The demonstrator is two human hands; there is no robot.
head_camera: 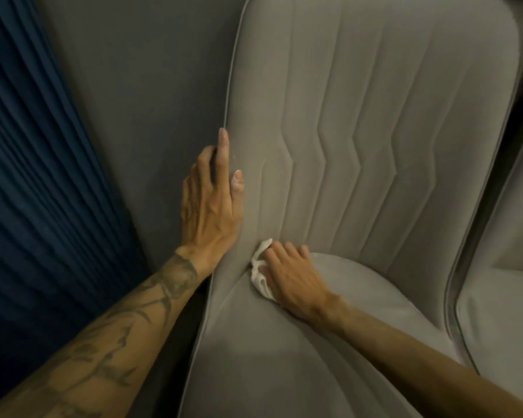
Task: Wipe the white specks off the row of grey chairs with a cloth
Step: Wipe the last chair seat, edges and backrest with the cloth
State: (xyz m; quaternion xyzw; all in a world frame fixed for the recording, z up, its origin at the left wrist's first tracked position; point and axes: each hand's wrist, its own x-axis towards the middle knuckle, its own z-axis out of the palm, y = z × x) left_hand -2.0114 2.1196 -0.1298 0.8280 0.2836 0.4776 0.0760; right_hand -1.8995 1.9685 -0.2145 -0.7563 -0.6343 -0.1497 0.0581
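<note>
Frame centre: right hand (290, 276) fingers bunch cloth (261, 273) into chair (375, 131) seat crease. Mid-left: left hand (212, 206) fingers wrap chair edge, bracing. Best: short firm strokes, fresh cloth face.

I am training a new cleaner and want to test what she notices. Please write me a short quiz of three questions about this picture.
1. True or false: the white cloth is in the left hand.
2. Where does the right hand press the cloth?
A) at the top of the backrest
B) in the crease between backrest and seat
C) on the seat's front edge
3. Fill in: the left hand holds the backrest by its ____ edge.

Key: 1 false, the right hand holds it; 2 B; 3 left.
</note>
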